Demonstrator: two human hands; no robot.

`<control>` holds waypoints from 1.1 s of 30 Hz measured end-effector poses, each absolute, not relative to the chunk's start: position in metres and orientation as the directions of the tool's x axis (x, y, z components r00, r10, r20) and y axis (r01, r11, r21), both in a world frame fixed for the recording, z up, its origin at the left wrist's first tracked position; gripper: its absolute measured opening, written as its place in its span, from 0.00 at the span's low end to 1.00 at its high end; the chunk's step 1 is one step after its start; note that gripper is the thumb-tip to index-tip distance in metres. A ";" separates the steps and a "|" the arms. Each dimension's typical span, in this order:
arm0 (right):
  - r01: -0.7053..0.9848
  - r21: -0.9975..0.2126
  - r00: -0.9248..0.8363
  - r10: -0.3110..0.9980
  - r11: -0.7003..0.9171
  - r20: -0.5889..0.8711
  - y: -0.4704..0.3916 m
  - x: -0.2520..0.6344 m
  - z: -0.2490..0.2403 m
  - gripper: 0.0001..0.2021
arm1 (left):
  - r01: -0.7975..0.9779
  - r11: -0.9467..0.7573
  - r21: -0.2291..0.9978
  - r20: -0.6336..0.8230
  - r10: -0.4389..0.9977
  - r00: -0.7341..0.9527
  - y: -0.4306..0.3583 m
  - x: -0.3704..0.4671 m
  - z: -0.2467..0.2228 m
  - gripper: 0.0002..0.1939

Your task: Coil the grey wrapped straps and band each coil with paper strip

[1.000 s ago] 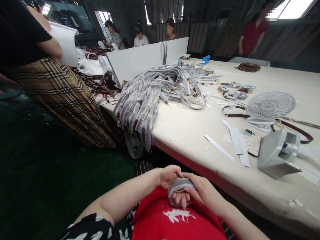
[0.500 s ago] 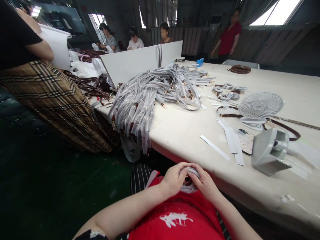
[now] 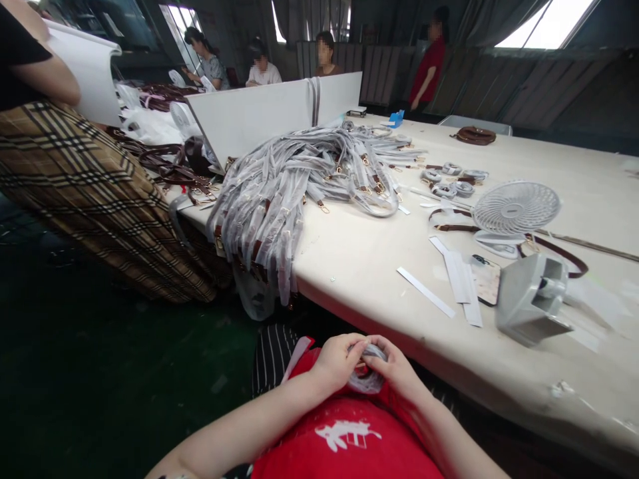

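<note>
In my lap, against the red apron [image 3: 349, 439], I hold a coiled strap [image 3: 372, 380] wrapped in clear-grey plastic. My left hand [image 3: 337, 362] grips the coil from the left, its fingers curled over the top. From the other side my right hand [image 3: 397, 372] closes round it, with the fingertips of both hands meeting. A little brown shows inside the ring. On the table edge ahead lies a big heap of similar plastic-wrapped straps [image 3: 289, 179] with brown ends and gold clasps. Several small finished-looking coils [image 3: 449, 179] rest farther right.
On the white table [image 3: 359, 273] stand a round fan [image 3: 516, 207] and a grey tape dispenser [image 3: 532, 303], near a phone [image 3: 486, 279] and paper strips [image 3: 426, 293]. A white board [image 3: 254, 120] rises behind the heap. A person in a plaid skirt [image 3: 84, 193] stands at left; others are beyond.
My hands have shifted slightly left and down with the coil, still gripping it. The view has moved a little, and the person in red at the back has moved left.
</note>
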State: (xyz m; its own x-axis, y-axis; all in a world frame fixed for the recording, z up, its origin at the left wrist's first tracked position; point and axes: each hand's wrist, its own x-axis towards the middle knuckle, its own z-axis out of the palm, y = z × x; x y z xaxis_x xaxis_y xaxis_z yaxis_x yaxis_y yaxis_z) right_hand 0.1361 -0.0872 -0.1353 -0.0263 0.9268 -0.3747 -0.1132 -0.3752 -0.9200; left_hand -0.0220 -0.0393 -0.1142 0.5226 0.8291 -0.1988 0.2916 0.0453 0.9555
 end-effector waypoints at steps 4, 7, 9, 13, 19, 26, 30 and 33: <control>-0.087 -0.914 -0.093 0.917 -0.396 -0.389 -0.089 0.134 -0.136 0.16 | 0.346 0.043 0.937 -0.232 0.818 0.526 -0.042 -0.024 -0.116 0.15; -0.014 -0.922 -0.102 0.918 -0.386 -0.383 -0.090 0.131 -0.134 0.16 | 0.387 0.043 0.921 -0.259 0.810 0.526 -0.043 -0.024 -0.118 0.14; 0.024 -0.923 -0.076 0.920 -0.383 -0.384 -0.093 0.129 -0.133 0.16 | 0.396 0.037 0.918 -0.269 0.791 0.549 -0.044 -0.024 -0.120 0.16; 0.123 -0.898 -0.105 0.895 -0.422 -0.434 -0.101 0.129 -0.126 0.16 | 0.441 0.040 0.897 -0.326 0.733 0.597 -0.044 -0.025 -0.128 0.17; 0.626 -0.757 0.092 0.982 -0.188 -0.168 -0.069 0.190 -0.087 0.10 | 0.530 -0.042 0.847 -0.373 0.665 0.647 -0.043 -0.028 -0.134 0.14; 0.894 -0.311 0.361 0.929 -0.321 0.078 -0.002 0.273 -0.081 0.09 | 0.581 -0.104 0.807 -0.376 0.668 0.642 -0.045 -0.025 -0.122 0.13; 0.917 -0.256 0.322 0.947 -0.306 0.021 0.002 0.277 -0.087 0.08 | 0.557 -0.106 0.824 -0.328 0.713 0.620 -0.050 -0.026 -0.112 0.12; 0.919 -0.227 0.332 0.943 -0.322 0.009 -0.001 0.275 -0.090 0.06 | 0.513 -0.102 0.852 -0.285 0.732 0.619 -0.055 -0.027 -0.109 0.13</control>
